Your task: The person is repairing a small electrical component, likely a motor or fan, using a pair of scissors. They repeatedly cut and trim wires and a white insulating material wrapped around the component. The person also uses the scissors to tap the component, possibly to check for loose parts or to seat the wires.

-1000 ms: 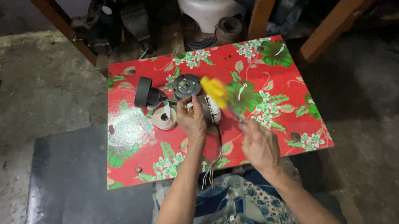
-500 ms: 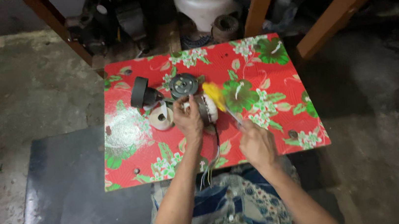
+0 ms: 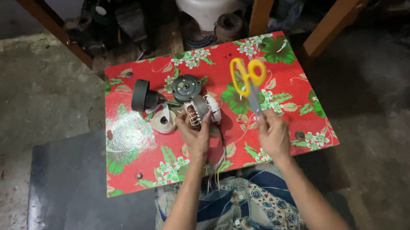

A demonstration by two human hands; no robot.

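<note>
My left hand (image 3: 196, 135) grips a small electric motor stator with copper windings (image 3: 202, 110), held just above a low table covered in a red floral cloth (image 3: 287, 78). Thin wires (image 3: 217, 162) trail from the motor toward my lap. My right hand (image 3: 273, 132) holds a pair of scissors with yellow handles (image 3: 248, 78) by the blades, handles pointing away from me.
On the cloth left of the motor lie a round dark motor cover (image 3: 186, 86), a black cap (image 3: 141, 96) and a roll of white tape (image 3: 164, 122). Wooden legs (image 3: 261, 0) and dark clutter stand behind the table. A dark mat (image 3: 71, 195) lies on the concrete floor.
My right hand has shifted the scissors rightward and upright, away from the motor. My left hand stays on the motor.
</note>
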